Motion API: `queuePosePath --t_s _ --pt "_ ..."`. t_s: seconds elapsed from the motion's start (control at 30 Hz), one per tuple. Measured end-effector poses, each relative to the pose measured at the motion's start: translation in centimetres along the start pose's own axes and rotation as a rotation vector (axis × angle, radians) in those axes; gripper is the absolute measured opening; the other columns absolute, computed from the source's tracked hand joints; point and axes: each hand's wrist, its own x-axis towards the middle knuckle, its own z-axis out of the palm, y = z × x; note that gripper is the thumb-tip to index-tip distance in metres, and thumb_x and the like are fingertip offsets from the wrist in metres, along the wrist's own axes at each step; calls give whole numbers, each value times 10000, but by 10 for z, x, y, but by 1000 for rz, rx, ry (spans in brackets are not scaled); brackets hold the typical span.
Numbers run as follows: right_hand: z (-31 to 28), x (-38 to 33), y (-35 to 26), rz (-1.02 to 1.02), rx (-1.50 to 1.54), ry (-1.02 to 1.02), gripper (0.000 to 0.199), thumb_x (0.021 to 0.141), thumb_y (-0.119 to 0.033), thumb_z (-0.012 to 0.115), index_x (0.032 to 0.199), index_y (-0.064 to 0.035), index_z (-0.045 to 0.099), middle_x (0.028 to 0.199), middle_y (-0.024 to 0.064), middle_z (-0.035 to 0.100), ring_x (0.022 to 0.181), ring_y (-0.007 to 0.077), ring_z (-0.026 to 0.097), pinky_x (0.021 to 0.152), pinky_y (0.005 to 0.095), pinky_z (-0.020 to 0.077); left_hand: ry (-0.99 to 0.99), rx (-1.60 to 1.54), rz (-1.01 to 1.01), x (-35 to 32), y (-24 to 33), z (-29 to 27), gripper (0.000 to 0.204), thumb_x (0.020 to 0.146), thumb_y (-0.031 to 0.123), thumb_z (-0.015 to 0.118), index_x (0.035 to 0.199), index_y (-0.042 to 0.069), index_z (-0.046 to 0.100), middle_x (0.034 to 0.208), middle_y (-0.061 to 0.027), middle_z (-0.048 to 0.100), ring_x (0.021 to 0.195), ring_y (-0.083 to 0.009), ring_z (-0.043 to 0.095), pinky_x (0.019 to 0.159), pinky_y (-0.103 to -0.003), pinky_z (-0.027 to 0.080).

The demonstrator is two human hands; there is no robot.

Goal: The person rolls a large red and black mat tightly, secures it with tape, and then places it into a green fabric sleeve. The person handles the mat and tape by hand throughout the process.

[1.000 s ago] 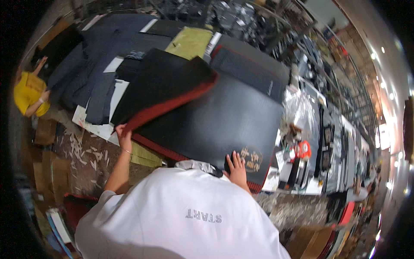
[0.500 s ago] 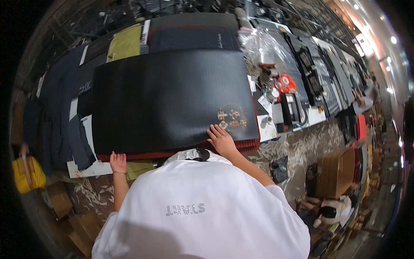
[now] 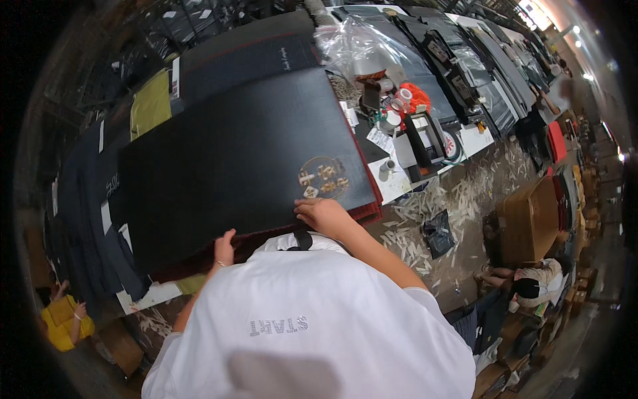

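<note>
A large black mat (image 3: 232,159) with a round gold emblem near its right corner lies in front of me. It rests on a stack with dark red ribbed edges (image 3: 367,211). My right hand (image 3: 323,216) is at the mat's near edge below the emblem, its bent fingers closed on that edge. Further left along the same edge is my left hand (image 3: 224,249), thumb side up and touching the rim. Its other fingers are mostly hidden, so its grip is unclear.
Right of the stack are orange-red plastic (image 3: 416,98), tape rolls, a black box (image 3: 420,147) and clear plastic film (image 3: 359,43). A yellow-green cloth (image 3: 151,105) lies beyond. Pale scraps (image 3: 415,229) litter the floor near a cardboard box (image 3: 530,219). Other people are around the edges.
My view has turned, shifting the bench leftward. My left hand has moved right along the near edge, closer to my right hand. The right hand's fingers have gone from spread on the mat to bent.
</note>
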Motion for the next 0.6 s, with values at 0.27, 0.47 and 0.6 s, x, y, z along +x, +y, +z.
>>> queuePosePath --t_s 0.27,0.47,0.6 --pt "-162 -47 109 252 -139 917 499 918 12 635 1411 -9 557 1386 210 608 1197 383 632 1006 417 508 101 6 629 74 449 23 508 1093 389 468 1466 57 565 1489 -112 583 1392 -215 516 1195 -405 354" --pt "-174 -116 260 744 -227 719 259 945 -50 564 1160 -16 705 1205 164 674 1095 385 646 940 434 521 -583 292 982 30 427 160 549 1106 451 336 1557 159 447 1584 -77 473 1489 -246 409 1212 -488 360" --pt "-177 -118 305 676 -345 504 282 904 -10 556 1124 -27 733 1182 153 689 1077 391 644 929 472 523 -601 1313 825 55 211 158 688 892 329 743 1517 147 519 1654 -146 358 1502 -347 374 1238 -504 292"
